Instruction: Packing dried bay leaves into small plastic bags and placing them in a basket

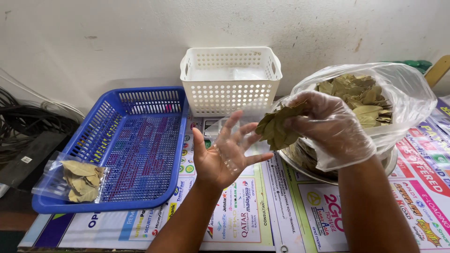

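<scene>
My right hand, in a clear plastic glove, grips a bunch of dried bay leaves just lifted out of a big clear plastic bag of leaves. The bag sits in a metal bowl at the right. My left hand is bare, palm up with fingers spread, just left of the leaves, with a small clear plastic bag lying loosely against its fingers.
A blue plastic basket lies at the left, with a small filled packet of leaves resting on its near left corner. A white perforated basket stands against the wall. Printed newspaper sheets cover the table. Black cables are at far left.
</scene>
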